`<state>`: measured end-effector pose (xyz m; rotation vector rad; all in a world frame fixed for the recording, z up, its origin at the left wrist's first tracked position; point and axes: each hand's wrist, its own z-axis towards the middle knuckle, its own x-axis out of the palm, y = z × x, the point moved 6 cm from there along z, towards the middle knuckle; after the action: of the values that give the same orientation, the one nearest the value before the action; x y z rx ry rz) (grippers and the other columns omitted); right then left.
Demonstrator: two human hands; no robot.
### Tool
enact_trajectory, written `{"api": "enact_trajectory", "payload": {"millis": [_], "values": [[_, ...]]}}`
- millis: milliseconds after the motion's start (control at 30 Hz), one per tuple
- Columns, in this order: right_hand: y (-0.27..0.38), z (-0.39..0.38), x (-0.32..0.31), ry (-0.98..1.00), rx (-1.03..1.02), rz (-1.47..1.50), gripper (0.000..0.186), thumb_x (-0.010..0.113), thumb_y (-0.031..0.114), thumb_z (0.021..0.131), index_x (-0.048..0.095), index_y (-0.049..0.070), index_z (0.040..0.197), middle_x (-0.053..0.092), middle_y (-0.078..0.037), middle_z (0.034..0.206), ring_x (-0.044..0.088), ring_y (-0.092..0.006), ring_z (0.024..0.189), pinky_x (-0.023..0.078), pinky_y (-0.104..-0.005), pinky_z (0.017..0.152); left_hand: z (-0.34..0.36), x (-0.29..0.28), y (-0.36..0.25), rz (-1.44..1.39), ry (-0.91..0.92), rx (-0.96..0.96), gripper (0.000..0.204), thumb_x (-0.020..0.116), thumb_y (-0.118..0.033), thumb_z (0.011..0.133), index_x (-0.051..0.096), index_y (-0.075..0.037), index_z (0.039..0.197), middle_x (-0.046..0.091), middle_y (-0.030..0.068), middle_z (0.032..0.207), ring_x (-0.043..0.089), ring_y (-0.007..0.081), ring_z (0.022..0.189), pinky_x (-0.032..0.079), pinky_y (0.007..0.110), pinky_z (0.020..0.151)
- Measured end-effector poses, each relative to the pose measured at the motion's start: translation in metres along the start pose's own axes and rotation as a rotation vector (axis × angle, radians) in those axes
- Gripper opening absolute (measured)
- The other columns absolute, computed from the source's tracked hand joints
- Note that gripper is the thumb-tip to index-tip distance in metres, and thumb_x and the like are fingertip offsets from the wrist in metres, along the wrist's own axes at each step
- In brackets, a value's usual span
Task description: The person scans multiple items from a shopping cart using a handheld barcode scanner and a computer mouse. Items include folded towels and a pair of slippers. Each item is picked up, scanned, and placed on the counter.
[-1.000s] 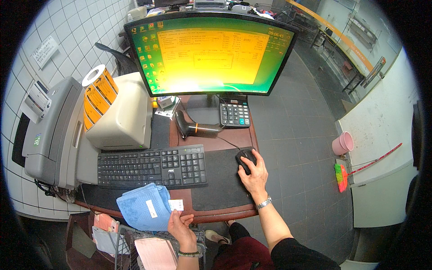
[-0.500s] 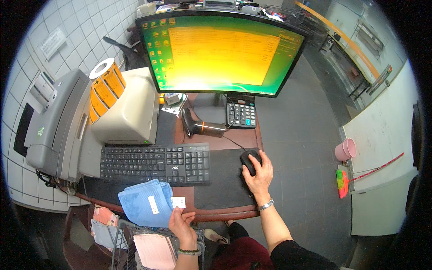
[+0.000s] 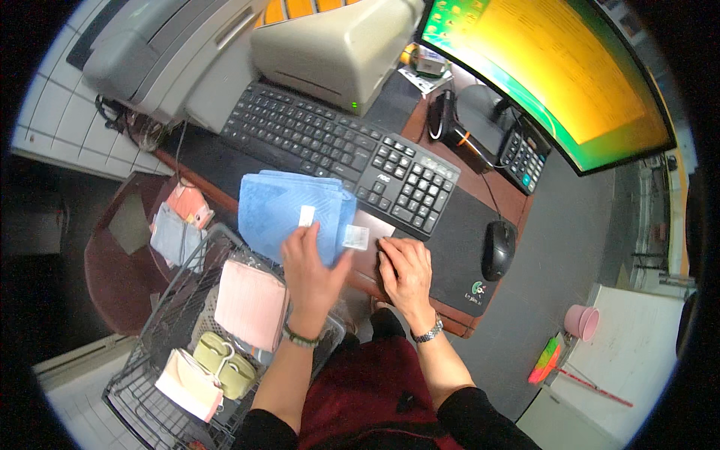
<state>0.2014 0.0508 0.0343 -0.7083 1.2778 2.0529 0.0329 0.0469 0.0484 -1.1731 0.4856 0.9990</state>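
Blue towel (image 3: pixel 271 212), folded in layers, lies across the worktop (image 3: pixel 486 306)'s front edge, close against the keyboard (image 3: pixel 349 154). My judgement: light, soft, limp, a little fuzzy so not slippery, nothing to break; loose layers could slide apart if lifted by one ply. Best hold: the whole stack at its near edge, thumb below, fingers above, rather than by the white tag (image 3: pixel 356 238), which looks thin. My left hand (image 3: pixel 306 274) is loosely spread over the near part, fingertips by the white label (image 3: pixel 307 216), not clenched. Right hand (image 3: pixel 405 274) curls just beside the tag; cannot tell whether its fingertips pinch anything. Left hand hides some of the towel's near edge; underside unseen, print blurred. Monitor (image 3: pixel 555 67) cut off above.
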Motion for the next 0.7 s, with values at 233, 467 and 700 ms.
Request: {"api": "enact_trajectory", "payload": {"millis": [233,467,700], "values": [[0.018,0.027,0.019,0.129,-0.092,0.199,0.022,0.066,0.004,0.077,0.067,0.004,0.099,0.065,-0.006,0.098,0.058,-0.0249,0.093,0.046,-0.0361,0.078,0.011,0.006,0.025,-0.085,0.119,-0.096,0.04,0.074,-0.011,0.071,0.061,0.004,0.106,0.056,0.0155,0.106,0.054,0.0301,0.098,0.045,0.038,0.086],[0.033,0.036,0.038,0.218,-0.224,0.271,0.024,0.066,0.004,0.078,0.067,0.003,0.102,0.064,-0.008,0.103,0.058,-0.0263,0.092,0.047,-0.036,0.081,0.003,0.002,0.064,-0.768,0.238,-0.582,0.033,0.068,-0.002,0.079,0.063,0.004,0.111,0.062,0.0064,0.108,0.058,0.0136,0.098,0.046,0.026,0.085],[0.039,0.044,0.036,0.153,-0.278,0.133,0.023,0.069,0.011,0.078,0.067,0.01,0.101,0.062,-0.003,0.094,0.055,-0.023,0.084,0.042,-0.0353,0.077,-0.003,0.005,0.07,-0.766,0.074,-0.56,0.033,0.065,0.0,0.081,0.061,0.004,0.113,0.063,0.007,0.106,0.058,0.0132,0.097,0.046,0.025,0.085]]}}
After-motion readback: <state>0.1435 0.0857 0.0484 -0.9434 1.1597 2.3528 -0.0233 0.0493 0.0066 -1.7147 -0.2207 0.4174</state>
